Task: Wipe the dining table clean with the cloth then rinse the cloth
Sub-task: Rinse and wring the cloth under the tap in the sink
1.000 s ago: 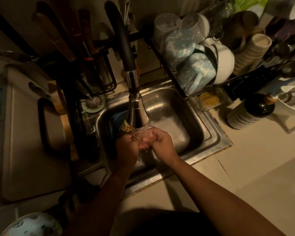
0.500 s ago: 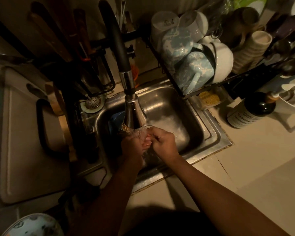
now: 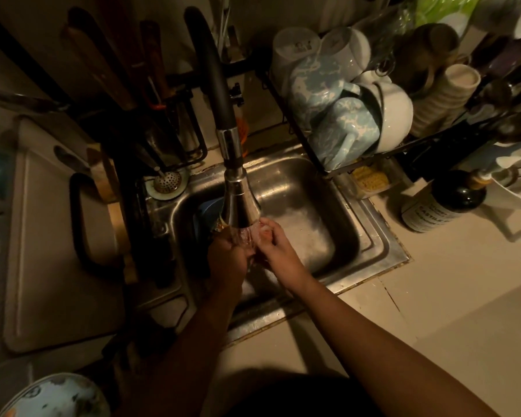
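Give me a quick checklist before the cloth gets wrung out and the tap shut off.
1. Water running from the steel faucet spray head: ok.
2. Both hands under the stream, left hand, right hand: ok.
3. Pale wet cloth bunched between the hands: ok.
4. Cloth rinsed clean: cannot tell, too dim.
5. Hands over the stainless steel sink basin, so drips stay inside: ok.
6. Tap handle location: cannot tell.

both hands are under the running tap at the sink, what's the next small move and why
Probably keep kneading under the stream: the left hand and right hand meet below the chrome faucet spray head, water running. Whether they hold the cloth can't be told.
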